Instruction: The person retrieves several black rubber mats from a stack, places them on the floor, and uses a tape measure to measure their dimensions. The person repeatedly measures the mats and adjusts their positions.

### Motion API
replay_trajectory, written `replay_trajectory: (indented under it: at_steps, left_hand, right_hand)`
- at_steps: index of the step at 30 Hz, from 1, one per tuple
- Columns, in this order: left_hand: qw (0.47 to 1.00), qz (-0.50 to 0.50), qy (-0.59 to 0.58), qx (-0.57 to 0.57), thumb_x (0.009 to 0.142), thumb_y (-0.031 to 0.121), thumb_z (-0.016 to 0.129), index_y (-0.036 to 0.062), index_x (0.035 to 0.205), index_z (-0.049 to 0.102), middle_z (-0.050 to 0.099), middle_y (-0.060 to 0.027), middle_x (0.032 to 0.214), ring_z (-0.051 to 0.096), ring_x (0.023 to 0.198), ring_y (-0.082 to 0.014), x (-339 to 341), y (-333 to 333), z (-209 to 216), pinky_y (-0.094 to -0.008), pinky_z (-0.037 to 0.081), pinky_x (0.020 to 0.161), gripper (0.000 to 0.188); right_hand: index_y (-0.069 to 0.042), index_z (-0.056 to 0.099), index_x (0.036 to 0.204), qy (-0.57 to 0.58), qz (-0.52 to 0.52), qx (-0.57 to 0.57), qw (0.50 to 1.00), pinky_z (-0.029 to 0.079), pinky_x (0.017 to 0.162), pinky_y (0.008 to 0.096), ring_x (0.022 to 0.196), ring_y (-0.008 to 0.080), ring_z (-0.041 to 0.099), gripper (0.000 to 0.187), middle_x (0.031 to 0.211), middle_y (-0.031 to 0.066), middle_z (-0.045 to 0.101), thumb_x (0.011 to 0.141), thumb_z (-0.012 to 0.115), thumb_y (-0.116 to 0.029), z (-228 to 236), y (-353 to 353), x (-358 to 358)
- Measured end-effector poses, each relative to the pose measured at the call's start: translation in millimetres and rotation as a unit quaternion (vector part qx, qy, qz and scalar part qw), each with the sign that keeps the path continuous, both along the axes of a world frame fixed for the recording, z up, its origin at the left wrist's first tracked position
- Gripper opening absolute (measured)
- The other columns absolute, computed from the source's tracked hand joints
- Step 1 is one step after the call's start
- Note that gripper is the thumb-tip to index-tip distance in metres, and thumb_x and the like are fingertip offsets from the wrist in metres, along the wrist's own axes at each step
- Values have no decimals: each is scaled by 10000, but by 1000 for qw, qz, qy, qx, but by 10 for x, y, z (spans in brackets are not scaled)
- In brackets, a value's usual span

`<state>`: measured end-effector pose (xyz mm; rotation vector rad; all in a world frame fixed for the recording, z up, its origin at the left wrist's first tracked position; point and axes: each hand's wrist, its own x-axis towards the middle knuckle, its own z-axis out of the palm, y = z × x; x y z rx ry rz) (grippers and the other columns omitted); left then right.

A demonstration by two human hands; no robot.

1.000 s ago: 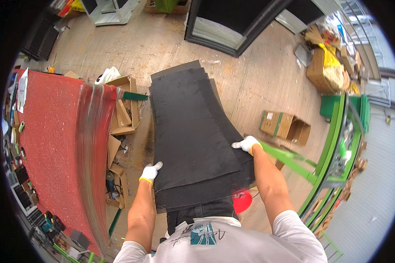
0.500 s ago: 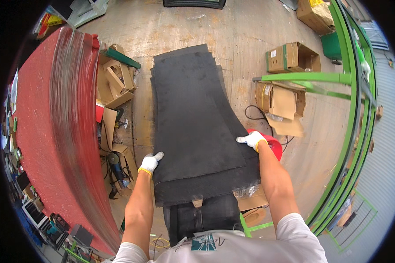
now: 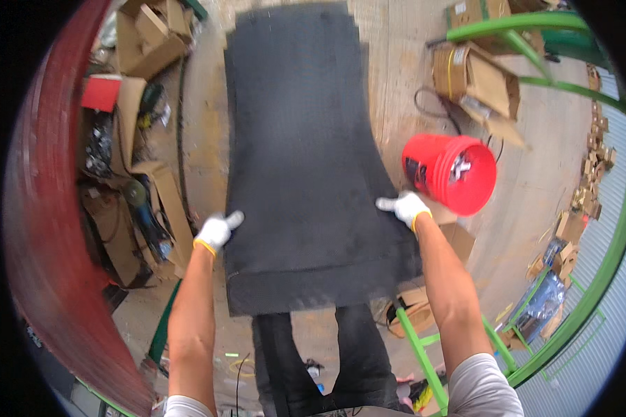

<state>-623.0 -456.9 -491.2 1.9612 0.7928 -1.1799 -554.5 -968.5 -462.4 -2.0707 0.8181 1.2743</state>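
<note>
A stack of thin black sheets [image 3: 299, 153], narrower at the far end and flared toward me, is held out in front of my body. My left hand [image 3: 218, 232], in a white glove with a yellow cuff, grips the left edge with its thumb on top. On the right edge, my right hand [image 3: 406, 207], gloved the same way, holds the stack with its thumb also lying over the top. The fingers of both hands are hidden under the sheets. Layers show slightly offset along the far end and the near edge.
A red bucket [image 3: 431, 167] with white bits inside is right of the stack. Cardboard boxes [image 3: 490, 80] lie beyond it, near a green metal frame [image 3: 522, 26]. At left are open boxes [image 3: 161, 48], an angle grinder [image 3: 138, 198] and a red wrapped pile [image 3: 55, 229].
My view has shifted, and the stack and both hands appear higher in it. The red bucket, mostly covered before, now shows clear of the sheets. Both hands keep their hold.
</note>
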Motion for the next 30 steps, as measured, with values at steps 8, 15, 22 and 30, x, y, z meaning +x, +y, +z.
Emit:
replay_trajectory:
  at_steps: [8,15,22,30]
  left_hand:
    - [981,125,16,-146,993,448,794,-151,1511,537,618,-238,1521,589,1402,-326,-756,256,-1090,-419,420,1214,833]
    - [984,28,-90,148,998,522,652,-5,1613,463,625,-231,1526,616,1369,-361,-2000,1267,-1863,-439,453,1155,832]
    - [996,-55,12,72,1067,492,564,-16,1338,703,703,-254,1385,662,1304,-402,-3083,210,-1233,-444,504,1094,592]
    - [596,651,279,-377,1099,688,459,59,1544,549,647,-159,1497,617,1340,-333,-2788,-2397,1040,-469,465,1170,776]
  right_hand:
    - [151,666,1359,-60,73,-45,994,524,1086,425,1229,413,718,1011,1312,300,737,807,855,-674,-1050,-90,-839]
    - [46,699,1336,-254,102,-179,945,528,1093,468,1251,449,697,764,1313,319,722,1014,598,-640,-1899,-31,-1039]
    - [23,679,1210,-190,-485,123,845,594,633,383,738,246,712,316,984,156,758,1058,680,-255,-1863,801,-2293]
    - [-59,696,1242,-124,-819,264,494,565,826,446,923,303,694,515,1049,143,733,1123,515,-525,-942,1705,-2458]
